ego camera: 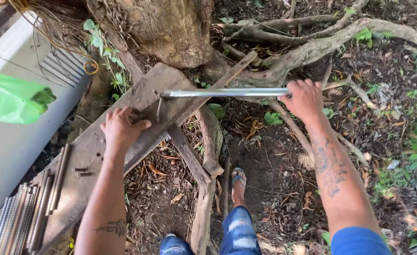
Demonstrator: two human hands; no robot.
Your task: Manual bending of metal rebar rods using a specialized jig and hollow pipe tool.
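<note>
left hand [122,128] pressed on wooden plank [100,141], fingers curled over its far edge; right hand [305,98] closed around metal pipe [225,92] | steel rods [22,217] near left

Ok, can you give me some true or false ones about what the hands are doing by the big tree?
1. The right hand grips one end of a shiny metal pipe. True.
2. The left hand is up in the air, touching nothing. False: it presses down on the wooden plank.
3. The pipe stands straight up. False: it lies level, reaching from the right hand across to the plank.
4. A bundle of metal rods lies at the lower left end of the plank. True.
5. The person wears boots. False: the one foot that shows clearly wears a sandal.
</note>
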